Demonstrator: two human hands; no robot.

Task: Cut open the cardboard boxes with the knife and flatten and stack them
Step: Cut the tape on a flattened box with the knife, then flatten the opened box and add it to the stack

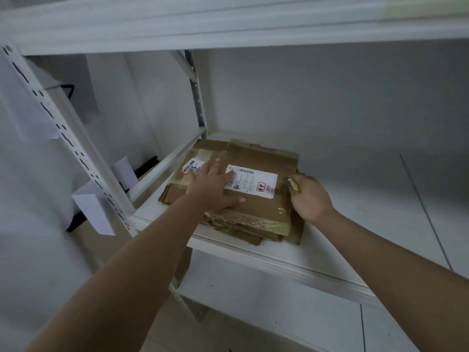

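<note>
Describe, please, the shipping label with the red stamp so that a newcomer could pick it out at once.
Start at the white shelf, where a stack of flattened boxes lies. On the top box, between the left hand and the right hand, is the larger label. Unlike the smaller label to the left, it bears a red square stamp.

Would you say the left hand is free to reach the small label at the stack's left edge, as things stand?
Probably yes: the left hand lies flat on the top cardboard, fingertips right beside the small label, and nothing lies between them.
</note>
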